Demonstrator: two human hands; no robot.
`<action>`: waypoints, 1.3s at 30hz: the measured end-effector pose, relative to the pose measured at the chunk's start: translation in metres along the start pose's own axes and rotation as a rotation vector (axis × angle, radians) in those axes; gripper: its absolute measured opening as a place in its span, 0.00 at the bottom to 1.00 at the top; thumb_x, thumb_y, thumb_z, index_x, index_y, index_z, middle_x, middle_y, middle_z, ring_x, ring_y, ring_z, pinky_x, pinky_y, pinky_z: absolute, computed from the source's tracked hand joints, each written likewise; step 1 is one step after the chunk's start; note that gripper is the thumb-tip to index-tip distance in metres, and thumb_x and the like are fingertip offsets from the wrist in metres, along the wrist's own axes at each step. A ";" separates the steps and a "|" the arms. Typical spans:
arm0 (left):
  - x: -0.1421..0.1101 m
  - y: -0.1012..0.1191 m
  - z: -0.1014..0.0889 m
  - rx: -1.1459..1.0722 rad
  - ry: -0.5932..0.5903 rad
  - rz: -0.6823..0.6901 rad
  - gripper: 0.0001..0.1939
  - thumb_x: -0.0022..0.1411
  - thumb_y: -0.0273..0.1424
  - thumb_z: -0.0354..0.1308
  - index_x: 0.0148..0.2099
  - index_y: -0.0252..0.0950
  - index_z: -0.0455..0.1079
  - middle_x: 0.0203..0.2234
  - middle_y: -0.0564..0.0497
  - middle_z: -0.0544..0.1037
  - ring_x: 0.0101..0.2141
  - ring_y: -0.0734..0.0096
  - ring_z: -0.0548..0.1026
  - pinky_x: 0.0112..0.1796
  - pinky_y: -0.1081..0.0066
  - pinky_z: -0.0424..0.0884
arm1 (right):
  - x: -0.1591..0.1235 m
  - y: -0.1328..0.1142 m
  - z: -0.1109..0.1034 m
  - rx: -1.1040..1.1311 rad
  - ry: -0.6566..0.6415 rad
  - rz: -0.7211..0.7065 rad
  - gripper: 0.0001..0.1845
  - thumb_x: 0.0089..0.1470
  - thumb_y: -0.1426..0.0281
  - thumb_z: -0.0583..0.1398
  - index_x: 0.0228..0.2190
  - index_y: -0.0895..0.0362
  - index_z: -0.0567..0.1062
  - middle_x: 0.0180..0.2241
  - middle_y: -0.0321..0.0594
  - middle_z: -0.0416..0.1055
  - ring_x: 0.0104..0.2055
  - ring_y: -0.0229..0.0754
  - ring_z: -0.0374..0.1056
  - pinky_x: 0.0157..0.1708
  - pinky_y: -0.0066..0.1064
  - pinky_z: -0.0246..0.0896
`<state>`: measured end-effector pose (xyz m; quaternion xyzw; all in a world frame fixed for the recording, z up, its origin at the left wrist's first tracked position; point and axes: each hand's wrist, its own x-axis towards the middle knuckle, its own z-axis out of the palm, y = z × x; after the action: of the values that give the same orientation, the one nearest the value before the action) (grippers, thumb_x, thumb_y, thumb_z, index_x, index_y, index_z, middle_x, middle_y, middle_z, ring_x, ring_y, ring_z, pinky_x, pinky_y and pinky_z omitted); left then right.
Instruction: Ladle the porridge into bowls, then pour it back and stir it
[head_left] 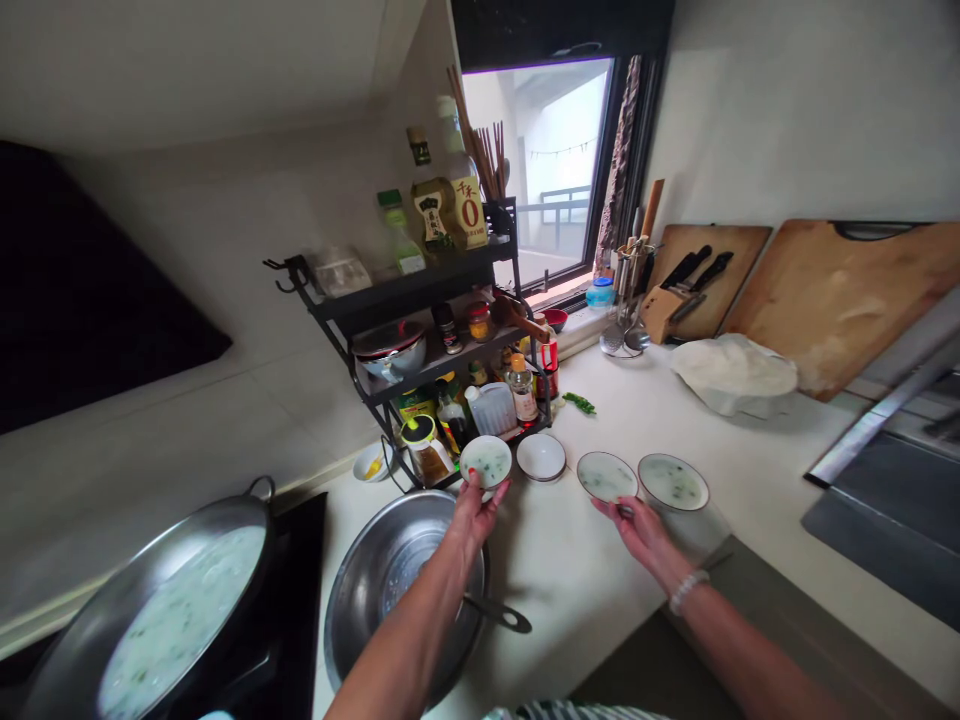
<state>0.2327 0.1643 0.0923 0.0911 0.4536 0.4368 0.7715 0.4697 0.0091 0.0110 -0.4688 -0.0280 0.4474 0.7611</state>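
My left hand (477,512) is closed round the rim and side of a small bowl of pale soup (486,462) with green bits, above the counter near the rack. My right hand (643,530) grips the near edge of a second bowl of soup (606,475); whether that bowl rests on the counter I cannot tell. Right beside it stands a third filled bowl (673,482). Between my hands lies a small stack of white dishes (541,457). A large metal basin (352,590) is under my left forearm, and a ladle handle (501,613) sticks out over its rim.
At left, a wok (259,530) of the same soup sits on the black stove (304,580). A black rack (442,275) with bottles and jars stands behind. Further right are a knife block (664,312), cutting boards (840,290) and a flour-filled bowl (735,375).
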 end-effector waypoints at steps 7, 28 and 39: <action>-0.036 0.015 -0.015 -0.026 -0.030 0.044 0.11 0.63 0.29 0.59 0.47 0.35 0.66 0.44 0.44 0.77 0.42 0.59 0.80 0.38 0.53 0.81 | -0.041 -0.022 0.005 -0.040 -0.014 0.003 0.15 0.29 0.72 0.69 0.18 0.53 0.67 0.19 0.33 0.69 0.28 0.47 0.76 0.24 0.28 0.69; -0.190 0.184 -0.185 -0.103 -0.058 0.115 0.25 0.61 0.35 0.62 0.57 0.32 0.64 0.44 0.38 0.77 0.44 0.50 0.79 0.37 0.54 0.81 | -0.168 0.021 0.189 -0.302 -0.325 0.388 0.10 0.42 0.81 0.63 0.27 0.56 0.72 0.25 0.43 0.72 0.24 0.41 0.72 0.18 0.24 0.70; -0.233 0.291 -0.307 -0.108 0.145 0.300 0.18 0.65 0.35 0.57 0.54 0.32 0.66 0.37 0.42 0.78 0.38 0.58 0.81 0.34 0.62 0.81 | -0.232 0.134 0.355 -0.297 -0.748 0.511 0.07 0.47 0.83 0.61 0.30 0.61 0.74 0.24 0.41 0.72 0.21 0.34 0.68 0.21 0.20 0.67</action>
<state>-0.2265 0.0851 0.2176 0.0845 0.4654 0.5759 0.6667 0.0794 0.1104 0.1982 -0.3711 -0.2478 0.7495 0.4891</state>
